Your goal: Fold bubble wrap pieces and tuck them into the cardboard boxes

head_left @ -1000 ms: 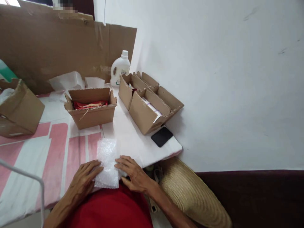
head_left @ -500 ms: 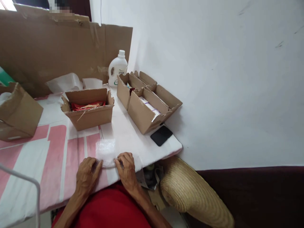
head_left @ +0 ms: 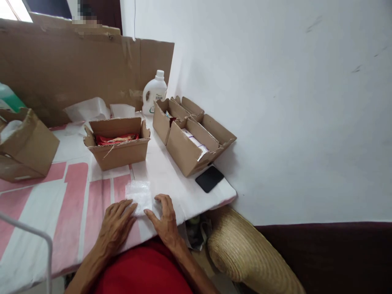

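Observation:
A small clear sheet of bubble wrap (head_left: 140, 198) lies flat near the front edge of the table. My left hand (head_left: 118, 220) rests palm down at its left side, fingers stretched out and the tips on the plastic. At the right, my right hand (head_left: 164, 216) has thumb and fingers spread apart; its thumb touches or nearly touches the lower right corner of the wrap. Beyond the wrap stands an open cardboard box (head_left: 124, 154) with red packets (head_left: 116, 139) inside.
More cardboard boxes (head_left: 180, 153) stand at the back right, beside a white jug (head_left: 154, 94). A black phone (head_left: 210, 179) lies near the table's right corner. Another box (head_left: 33, 147) is at the left, a straw hat (head_left: 241, 245) below the edge, a grey metal tube (head_left: 36, 232) front left.
My left hand has flattened and moved onto the wrap's left edge. My right hand has opened, its fingers lifting off the right edge. The camera view has shifted slightly.

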